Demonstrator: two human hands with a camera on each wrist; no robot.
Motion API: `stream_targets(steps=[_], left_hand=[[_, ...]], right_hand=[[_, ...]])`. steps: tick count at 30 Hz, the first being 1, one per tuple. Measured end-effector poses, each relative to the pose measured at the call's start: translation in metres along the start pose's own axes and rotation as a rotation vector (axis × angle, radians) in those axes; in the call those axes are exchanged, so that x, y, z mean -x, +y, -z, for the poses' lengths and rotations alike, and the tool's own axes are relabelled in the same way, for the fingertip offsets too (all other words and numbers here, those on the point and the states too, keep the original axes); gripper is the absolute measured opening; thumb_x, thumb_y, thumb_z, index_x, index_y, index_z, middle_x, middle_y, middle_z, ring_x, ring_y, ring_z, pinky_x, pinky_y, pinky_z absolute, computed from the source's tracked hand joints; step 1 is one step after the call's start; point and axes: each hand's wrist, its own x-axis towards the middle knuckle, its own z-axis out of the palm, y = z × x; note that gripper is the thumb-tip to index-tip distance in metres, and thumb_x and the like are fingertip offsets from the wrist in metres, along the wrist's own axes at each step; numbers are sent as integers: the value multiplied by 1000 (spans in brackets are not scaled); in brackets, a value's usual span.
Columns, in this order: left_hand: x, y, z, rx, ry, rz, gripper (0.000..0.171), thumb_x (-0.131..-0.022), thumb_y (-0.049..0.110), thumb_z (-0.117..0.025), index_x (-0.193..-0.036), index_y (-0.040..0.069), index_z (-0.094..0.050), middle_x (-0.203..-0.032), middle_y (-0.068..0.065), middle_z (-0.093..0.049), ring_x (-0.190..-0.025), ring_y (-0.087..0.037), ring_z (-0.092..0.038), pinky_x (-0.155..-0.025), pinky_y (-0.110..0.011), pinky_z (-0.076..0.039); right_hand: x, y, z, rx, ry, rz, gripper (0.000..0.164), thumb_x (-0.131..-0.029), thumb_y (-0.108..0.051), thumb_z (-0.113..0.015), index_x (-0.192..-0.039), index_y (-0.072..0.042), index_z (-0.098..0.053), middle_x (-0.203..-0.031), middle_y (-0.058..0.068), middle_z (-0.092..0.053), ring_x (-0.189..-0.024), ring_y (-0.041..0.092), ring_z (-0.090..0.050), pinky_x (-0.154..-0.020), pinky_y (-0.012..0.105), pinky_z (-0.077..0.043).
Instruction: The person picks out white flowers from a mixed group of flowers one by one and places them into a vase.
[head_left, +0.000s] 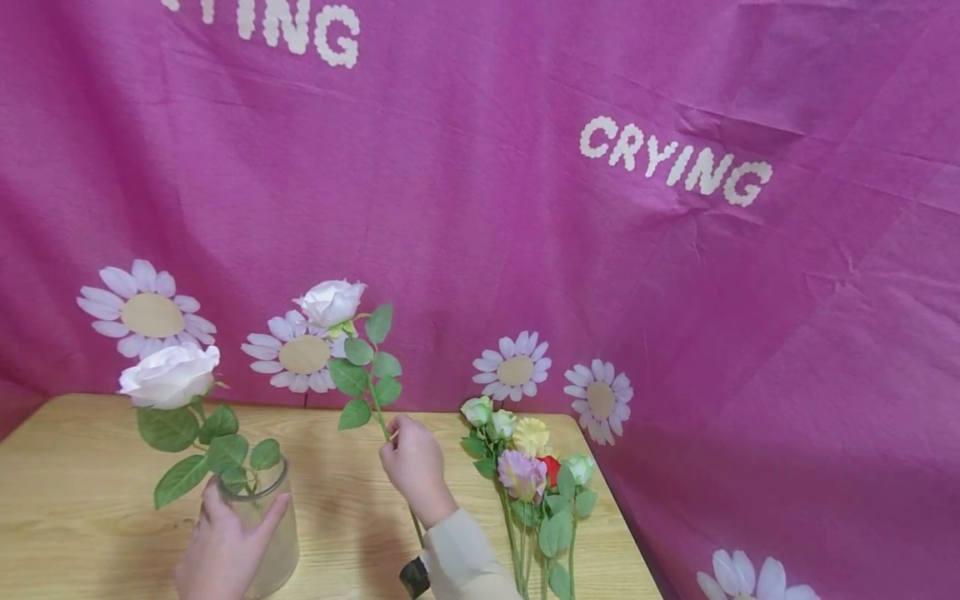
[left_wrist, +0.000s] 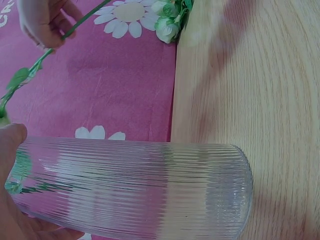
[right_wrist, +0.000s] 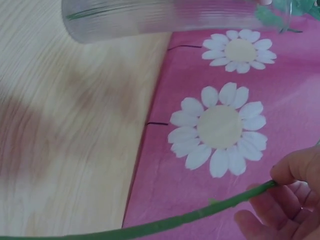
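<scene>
A clear ribbed glass vase stands upright on the wooden table. My left hand grips it near the rim, thumb and fingers on either side. One white rose leans left out of the vase, its green leaves over the rim. To the right of the vase, my right hand pinches the green stem of a second white rose. That bloom points up and to the left, leaves above the fingers, and the stem's lower end drops behind the sleeve. The left wrist view shows the vase's ribbed wall sideways.
Several artificial flowers lie on the table's right side, among them a purple bloom, a yellow bloom and a red one. A magenta cloth printed with daisies and lettering hangs behind the wooden table.
</scene>
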Motion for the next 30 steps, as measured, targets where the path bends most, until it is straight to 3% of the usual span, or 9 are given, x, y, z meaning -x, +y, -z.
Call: stream_targets(steps=[8,17,30], left_hand=[[0,0,0,8,9,-7,95,-81,58,-51,-134,-10,-10,-121,-40,-35,-105,-56,-38,-71,-64,-36],[0,0,-1,19,14,-6,95,-81,57,-52,-135,-9,-11,-122,-40,-35,-105,-56,-39,-72,-64,-36],[0,1,-1,13,-11,28,99,-80,61,-49,-137,-7,-7,-123,-39,-34,-107,-56,-37,-75,-65,-34]], right_hand=[[-6,-16,5,-45,41,33,12,-69,-2,-60,-78,-9,-58,-62,-6,-53,-54,5,-49,-46,19,-36],[-11,-33,14,-99,15,30,10,-73,-4,-59,-81,-10,-59,-66,-6,-56,-56,2,-52,-47,17,-38],[-13,-61,26,-157,81,137,11,-73,-4,-60,-82,-10,-60,-70,-7,-54,-61,0,-50,-53,11,-38]])
